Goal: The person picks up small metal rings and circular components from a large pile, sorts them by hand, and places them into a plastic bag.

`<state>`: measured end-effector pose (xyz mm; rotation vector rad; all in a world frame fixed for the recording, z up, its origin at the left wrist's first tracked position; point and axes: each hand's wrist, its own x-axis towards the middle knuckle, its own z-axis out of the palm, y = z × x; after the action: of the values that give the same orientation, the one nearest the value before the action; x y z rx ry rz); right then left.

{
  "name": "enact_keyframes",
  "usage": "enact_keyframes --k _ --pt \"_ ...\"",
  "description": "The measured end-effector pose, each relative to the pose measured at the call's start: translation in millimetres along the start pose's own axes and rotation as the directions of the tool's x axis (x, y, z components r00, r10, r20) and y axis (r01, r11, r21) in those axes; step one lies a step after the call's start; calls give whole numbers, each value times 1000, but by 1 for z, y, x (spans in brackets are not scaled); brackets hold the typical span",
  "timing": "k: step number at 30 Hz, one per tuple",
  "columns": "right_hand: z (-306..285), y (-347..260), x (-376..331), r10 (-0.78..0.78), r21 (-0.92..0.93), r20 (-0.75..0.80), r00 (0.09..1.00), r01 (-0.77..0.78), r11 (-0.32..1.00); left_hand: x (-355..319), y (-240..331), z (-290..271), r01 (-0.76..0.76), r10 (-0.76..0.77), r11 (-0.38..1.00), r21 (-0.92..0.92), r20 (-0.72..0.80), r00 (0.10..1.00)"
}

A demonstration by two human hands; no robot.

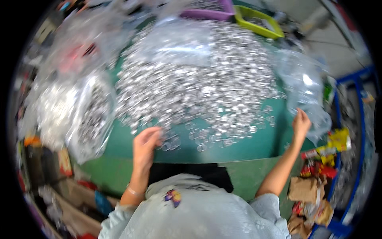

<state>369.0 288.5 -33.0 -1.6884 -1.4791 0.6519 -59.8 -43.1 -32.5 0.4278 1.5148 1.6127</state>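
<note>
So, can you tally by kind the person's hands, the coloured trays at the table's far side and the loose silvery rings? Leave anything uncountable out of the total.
Hands: 2 (left hand, right hand)
Trays: 2 (purple tray, yellow-green tray)
Silvery rings: too many and too blurred to count
Total: 4

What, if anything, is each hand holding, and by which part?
Cannot be told; blur hides any grip. The left hand is beside the silvery rings; the right hand overlaps the clear plastic bag in view.
</note>
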Motion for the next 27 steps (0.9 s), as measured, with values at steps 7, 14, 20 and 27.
enact_keyframes --k 7,14,20,27 --pt "77 -131 -188 -240 518 665 708 -205 830 -13 4 21 370 -258 873 -318 344 903" --pt "130 -163 -251 -461 444 810 364 135 886 -25 -15 43 549 -401 763 -340 417 815" --pt "135 -139 -254 -77 192 980 186 -755 627 -27 -4 43 461 -329 837 -293 404 854" --pt "140 -138 -264 -113 254 965 237 -734 630 -27 -3 44 177 -84 962 -206 393 916"
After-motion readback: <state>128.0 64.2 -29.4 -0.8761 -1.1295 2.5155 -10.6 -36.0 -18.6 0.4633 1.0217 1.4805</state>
